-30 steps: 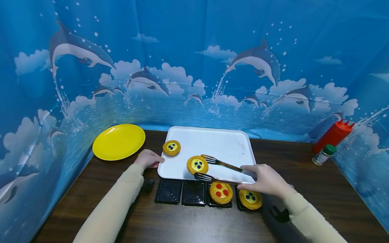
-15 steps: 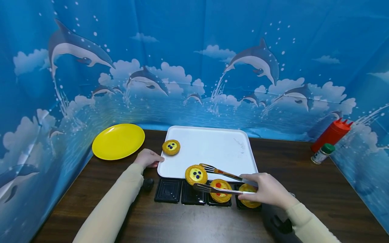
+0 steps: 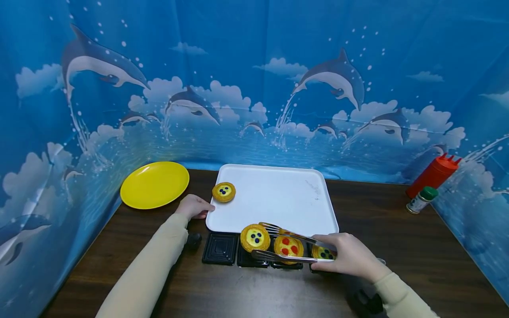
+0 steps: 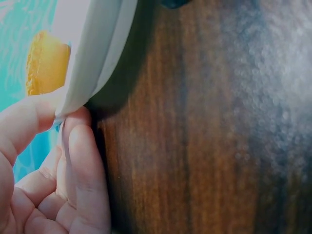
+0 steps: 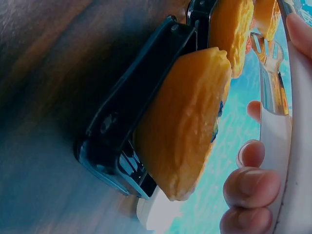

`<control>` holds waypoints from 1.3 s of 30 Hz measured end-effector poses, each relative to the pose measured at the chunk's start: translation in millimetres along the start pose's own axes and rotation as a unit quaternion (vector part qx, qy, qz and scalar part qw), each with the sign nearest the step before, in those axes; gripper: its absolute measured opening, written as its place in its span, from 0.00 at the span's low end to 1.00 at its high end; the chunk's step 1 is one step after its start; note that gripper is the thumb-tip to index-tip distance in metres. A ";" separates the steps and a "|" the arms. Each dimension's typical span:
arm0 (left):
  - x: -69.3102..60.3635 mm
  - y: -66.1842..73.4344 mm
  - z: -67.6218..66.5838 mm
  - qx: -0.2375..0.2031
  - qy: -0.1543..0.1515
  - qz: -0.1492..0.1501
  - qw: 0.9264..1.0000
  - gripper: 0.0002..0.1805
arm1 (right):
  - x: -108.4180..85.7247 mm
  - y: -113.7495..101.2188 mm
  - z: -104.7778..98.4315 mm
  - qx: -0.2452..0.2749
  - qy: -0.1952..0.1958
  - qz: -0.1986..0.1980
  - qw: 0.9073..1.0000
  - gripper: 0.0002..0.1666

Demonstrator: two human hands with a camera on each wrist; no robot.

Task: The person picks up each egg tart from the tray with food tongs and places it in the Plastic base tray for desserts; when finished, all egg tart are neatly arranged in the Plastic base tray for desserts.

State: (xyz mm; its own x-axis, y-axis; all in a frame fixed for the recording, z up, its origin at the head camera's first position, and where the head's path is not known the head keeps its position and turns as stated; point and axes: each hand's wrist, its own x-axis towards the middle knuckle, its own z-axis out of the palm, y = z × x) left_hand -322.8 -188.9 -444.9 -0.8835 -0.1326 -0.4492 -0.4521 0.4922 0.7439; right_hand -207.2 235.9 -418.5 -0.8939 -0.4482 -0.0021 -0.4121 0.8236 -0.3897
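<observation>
My left hand (image 3: 195, 206) pinches the left rim of the white tray (image 3: 286, 194); in the left wrist view the thumb lies above the rim and a finger below. My right hand (image 3: 347, 254) grips a pair of tongs (image 3: 294, 259). Between the tong heads is an egg tart with blue dots (image 3: 255, 237), over the second small black tray (image 3: 252, 261) from the left. A tart with red dots (image 3: 288, 246) sits in the third black tray, partly behind the tongs. Another blue-dotted tart (image 5: 185, 117) rests in the rightmost black tray (image 5: 131, 97).
One blue-dotted tart (image 3: 224, 192) lies at the white tray's left side. The leftmost black tray (image 3: 219, 248) holds nothing. A yellow plate (image 3: 155, 184) is at the back left. A red squeeze bottle (image 3: 433, 176) and a green-capped shaker (image 3: 422, 200) stand at the right.
My right hand has brought the tongs and the held tart toward me, from over the white tray's front edge to the second black tray. My left hand stays at the rim.
</observation>
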 end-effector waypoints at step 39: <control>8.2 -4.1 0.7 0.003 0.000 -0.006 1.000 0.18 | -1.4 -2.3 2.6 -0.057 0.008 -0.037 0.998 0.41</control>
State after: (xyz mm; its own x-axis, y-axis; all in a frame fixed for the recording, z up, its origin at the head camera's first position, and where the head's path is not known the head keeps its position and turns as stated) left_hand -328.1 -191.4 -452.0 -0.8780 -0.1391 -0.4581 -0.4623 0.4951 0.7357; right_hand -204.5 233.7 -419.9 -0.8630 -0.5038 0.0373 -0.4929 0.8236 -0.2807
